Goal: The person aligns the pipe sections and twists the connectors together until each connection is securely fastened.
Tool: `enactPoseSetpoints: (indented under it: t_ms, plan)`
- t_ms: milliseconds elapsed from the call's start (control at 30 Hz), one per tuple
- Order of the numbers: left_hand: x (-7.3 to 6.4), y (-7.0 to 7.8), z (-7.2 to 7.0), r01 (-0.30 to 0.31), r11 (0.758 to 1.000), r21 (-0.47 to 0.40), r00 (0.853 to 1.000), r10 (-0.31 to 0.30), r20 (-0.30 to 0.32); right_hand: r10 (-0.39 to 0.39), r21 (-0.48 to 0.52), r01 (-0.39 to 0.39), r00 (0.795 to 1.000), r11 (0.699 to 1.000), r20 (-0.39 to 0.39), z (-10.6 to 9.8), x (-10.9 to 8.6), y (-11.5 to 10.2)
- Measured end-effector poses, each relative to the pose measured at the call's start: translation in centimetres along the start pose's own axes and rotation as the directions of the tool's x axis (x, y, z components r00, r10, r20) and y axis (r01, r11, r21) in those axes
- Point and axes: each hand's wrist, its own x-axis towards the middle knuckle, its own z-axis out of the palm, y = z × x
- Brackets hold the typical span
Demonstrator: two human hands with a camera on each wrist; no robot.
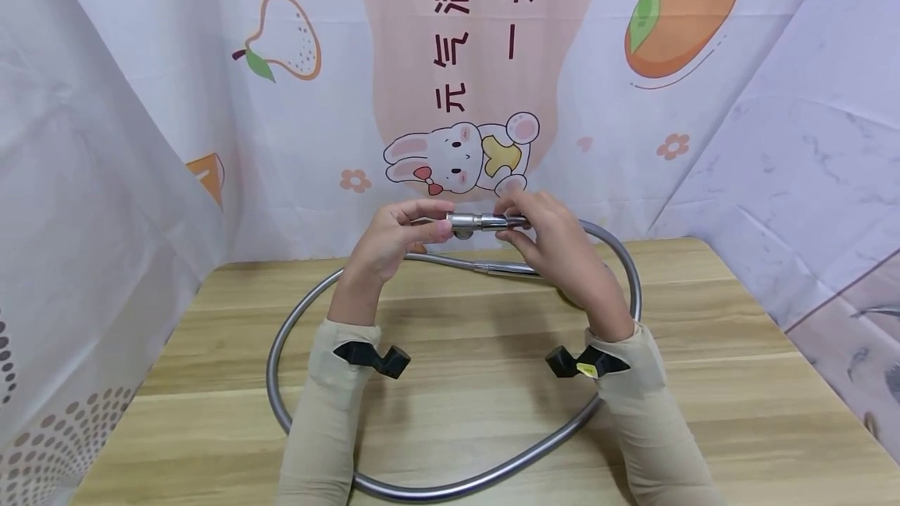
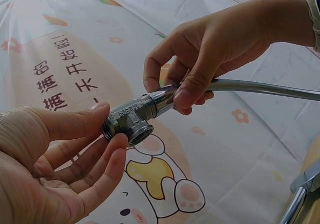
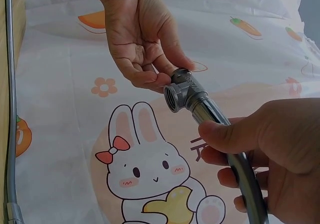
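Above the far edge of the table, my left hand (image 1: pixel 380 248) pinches a metal tee fitting (image 2: pixel 131 118) between thumb and fingertips. Raised lettering marks its body, and its threaded side opening faces down and out in the left wrist view. My right hand (image 1: pixel 558 248) grips the chrome end connector (image 3: pixel 207 111) of a grey shower hose (image 1: pixel 630 276), thumb on one side and fingers curled on the other. Connector and tee are in line, end against end. The hose loops from the right hand around both forearms on the table.
Behind the right hand, a chrome shower handle (image 1: pixel 512 269) on the hose's other end lies on the wooden table (image 1: pixel 464 381); its head is partly hidden by the wrist. A printed cloth (image 1: pixel 302 147) hangs right behind the table. Black wrist cameras (image 1: pixel 383 361) sit on both sleeves.
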Motion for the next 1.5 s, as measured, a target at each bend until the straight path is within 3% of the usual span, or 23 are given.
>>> enactPoseSetpoints:
  t_ms: [433, 800, 1000, 1500]
  plan:
    - [0.05, -0.22, -0.07, -0.009, 1.000, 0.006, 1.000, 0.009, -0.008, -0.018, -0.021, 0.018, 1.000, 1.000, -0.005, 0.15, -0.16, 0.06]
    - [-0.15, -0.25, -0.38, -0.010, 1.000, 0.007, 1.000, 0.010, -0.014, 0.049, -0.043, -0.047, 0.998, 0.998, 0.043, 0.39, 0.05, -0.48]
    - [0.00, -0.21, -0.39, -0.008, 1.000, 0.009, 1.000, 0.008, -0.012, 0.075, -0.049, -0.073, 0.997, 0.996, 0.028, 0.44, 0.07, -0.74]
    - [-0.01, -0.06, -0.38, 0.004, 1.000, 0.017, 1.000, -0.004, -0.017, 0.054, -0.053, -0.054, 0.999, 0.997, 0.000, 0.64, 0.13, -0.67]
